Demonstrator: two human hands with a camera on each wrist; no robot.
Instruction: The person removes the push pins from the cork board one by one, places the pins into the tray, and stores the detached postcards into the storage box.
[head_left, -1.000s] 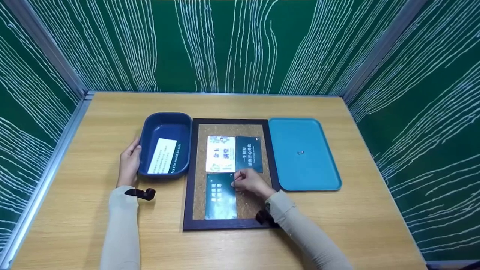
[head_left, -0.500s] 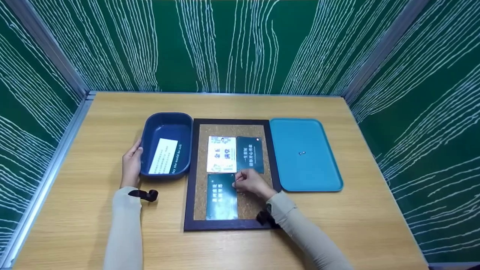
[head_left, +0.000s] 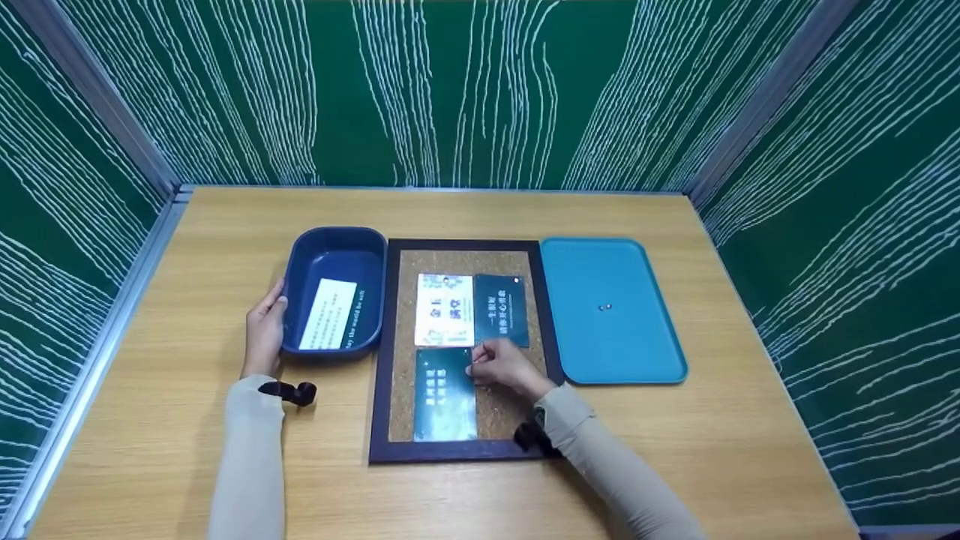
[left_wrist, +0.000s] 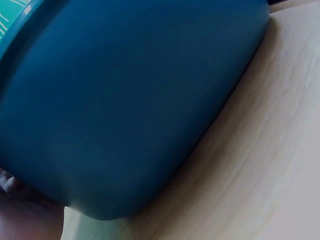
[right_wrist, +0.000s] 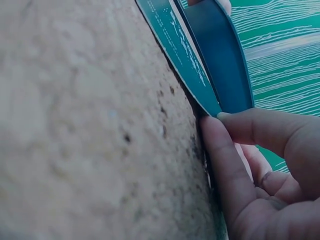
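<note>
A dark green card [head_left: 445,405] with pale lettering lies on the framed cork board [head_left: 405,262]. My right hand [head_left: 502,369] pinches that card's right edge near its top corner. In the right wrist view, thumb and index finger meet at the tip of the card [right_wrist: 177,55]. Above it on the board sit a white patterned card [head_left: 444,309] and another dark green card [head_left: 499,311], each with a small tack near the top. My left hand [head_left: 264,330] rests against the outer side of a deep blue bin [head_left: 300,255], which fills most of the left wrist view.
Inside the bin lie a white card [head_left: 328,313] and a green card with lettering [head_left: 355,319]. Right of the board, a turquoise tray [head_left: 619,349] holds small shiny tacks [head_left: 605,307]. Green panels with white wavy lines enclose the wooden table [head_left: 750,450].
My left hand shifts slightly to the right along the bin's side. My right hand stays at the same card edge, and the cards keep their places.
</note>
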